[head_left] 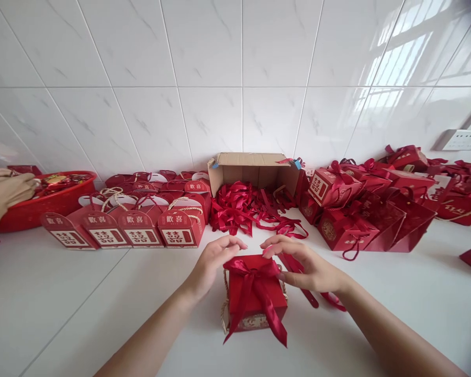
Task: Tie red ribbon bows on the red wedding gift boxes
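A red gift box (pixel 255 298) stands on the white table in front of me, a glossy red ribbon bow (pixel 253 275) tied over its top. The bow's two tails hang down the front, and twisted cord handles lie along both sides. Curved around the box's upper left corner, my left hand (pixel 215 259) holds nothing, its thumb apart from the fingers. My right hand (pixel 304 264) is spread at the upper right corner, its fingertips close to the bow's right loop; whether they touch it I cannot tell. Loose ribbon (pixel 294 264) lies beside and behind that hand.
An open cardboard box (pixel 255 159) spills loose red ribbons (pixel 235 207) behind my hands. Rows of red boxes (pixel 141 230) stand to the left; bow-tied boxes (pixel 349 228) pile up to the right. Another person's hand (pixel 8 191) is over a red basin (pixel 31 212) at far left.
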Available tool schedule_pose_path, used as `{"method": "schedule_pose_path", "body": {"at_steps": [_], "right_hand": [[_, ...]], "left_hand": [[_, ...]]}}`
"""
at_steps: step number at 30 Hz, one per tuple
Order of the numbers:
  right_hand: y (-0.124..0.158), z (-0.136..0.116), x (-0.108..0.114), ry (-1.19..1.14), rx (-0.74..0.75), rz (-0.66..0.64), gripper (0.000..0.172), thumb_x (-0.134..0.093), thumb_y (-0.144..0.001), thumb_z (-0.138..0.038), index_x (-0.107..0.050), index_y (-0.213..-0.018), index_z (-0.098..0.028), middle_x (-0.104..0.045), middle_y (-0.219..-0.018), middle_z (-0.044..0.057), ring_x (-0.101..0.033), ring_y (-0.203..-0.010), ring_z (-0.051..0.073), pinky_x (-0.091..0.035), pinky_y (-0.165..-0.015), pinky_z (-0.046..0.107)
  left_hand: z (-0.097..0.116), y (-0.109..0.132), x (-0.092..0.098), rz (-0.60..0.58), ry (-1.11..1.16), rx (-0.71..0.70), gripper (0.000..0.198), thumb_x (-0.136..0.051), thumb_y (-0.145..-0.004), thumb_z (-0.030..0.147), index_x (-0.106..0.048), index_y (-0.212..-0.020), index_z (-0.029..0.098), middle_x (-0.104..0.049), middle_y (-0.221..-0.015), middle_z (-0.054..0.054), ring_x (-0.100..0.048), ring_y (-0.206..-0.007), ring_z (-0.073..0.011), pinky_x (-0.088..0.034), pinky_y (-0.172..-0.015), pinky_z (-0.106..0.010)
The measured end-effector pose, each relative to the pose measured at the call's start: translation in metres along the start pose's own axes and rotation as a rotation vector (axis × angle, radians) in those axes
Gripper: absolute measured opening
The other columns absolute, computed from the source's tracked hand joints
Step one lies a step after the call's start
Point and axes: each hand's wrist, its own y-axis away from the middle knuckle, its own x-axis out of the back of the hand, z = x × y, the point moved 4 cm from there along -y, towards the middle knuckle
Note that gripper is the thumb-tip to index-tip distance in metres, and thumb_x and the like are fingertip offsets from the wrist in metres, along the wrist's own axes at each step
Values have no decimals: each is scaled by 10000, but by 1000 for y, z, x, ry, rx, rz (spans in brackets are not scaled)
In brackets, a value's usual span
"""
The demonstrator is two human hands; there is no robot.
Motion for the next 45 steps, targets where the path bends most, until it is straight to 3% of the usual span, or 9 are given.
{"method": "schedule_pose_path", "body": {"at_steps": [3, 6, 13, 16, 20, 33, 40, 45], "right_hand": [[-2, -5, -7, -10, -4, 63, 222, -596, -813, -152, -608, -1016, -241, -522, -1218, 76, -511, -1144, 218, -423, -983, 396], [-4, -5, -14, -3, -37, 173, 107, -566, -830, -167, -576, -917, -228, -536, -1175, 77, -531, -1095, 213, -450, -932, 386], [-5, -1, -27, 127, -35, 335, 210, -497, -786, -55, -420, -877, -228, -560, -1089, 60, -533, -988, 192, -451, -826, 358], [-5, -3, -28, 120, -36, 277, 224, -468, -797, -53, -414, -925, -228, -547, -1055, 53, -526, -909, 173, -456, -767, 330], [-4, -5, -28, 72, -34, 162, 255, -431, -806, -35, -396, -964, -231, -524, -1079, 45, -509, -973, 165, -449, -844, 334], [-4, -4, -26, 204, -64, 150, 289, -416, -724, 14, -349, -867, -228, -517, -1048, 45, -496, -935, 182, -438, -816, 352], [-5, -10, -26, 245, -17, 135, 284, -421, -727, 12, -361, -869, -227, -515, -1067, 63, -507, -957, 186, -448, -810, 343], [-5, -6, -26, 262, -28, 217, 278, -467, -701, -21, -350, -842, -230, -542, -986, 50, -521, -859, 186, -450, -737, 334]], "left_hand": [[5, 4, -7, -93, -145, -46, 136, -566, -814, 298, -656, -849, 203, -593, -1063, -54, -554, -1018, -229, -417, -873, -318], [5, 7, -13, -96, -241, -51, 124, -617, -789, 308, -661, -787, 192, -561, -1105, -67, -579, -976, -222, -438, -888, -334], [1, 9, -21, -20, -286, -68, 116, -626, -799, 303, -676, -770, 203, -556, -1092, -60, -579, -1016, -202, -457, -900, -299], [-1, 8, -22, -38, -275, -64, 98, -623, -796, 279, -684, -774, 205, -543, -1092, -60, -586, -999, -196, -476, -875, -290], [-1, 9, -23, -31, -306, -65, 89, -621, -784, 252, -679, -738, 203, -540, -1089, -57, -586, -999, -199, -472, -894, -306], [-1, 4, -23, -55, -355, -28, 67, -640, -753, 267, -681, -723, 222, -560, -1231, -47, -505, -1183, -255, -360, -1051, -387], [1, 4, -24, -56, -322, -27, 81, -644, -749, 266, -691, -712, 212, -578, -1206, -65, -530, -1150, -270, -391, -1025, -404], [-2, 5, -24, -56, -297, -16, 86, -641, -756, 267, -688, -711, 210, -565, -1204, -66, -553, -1119, -266, -430, -983, -391]]}}
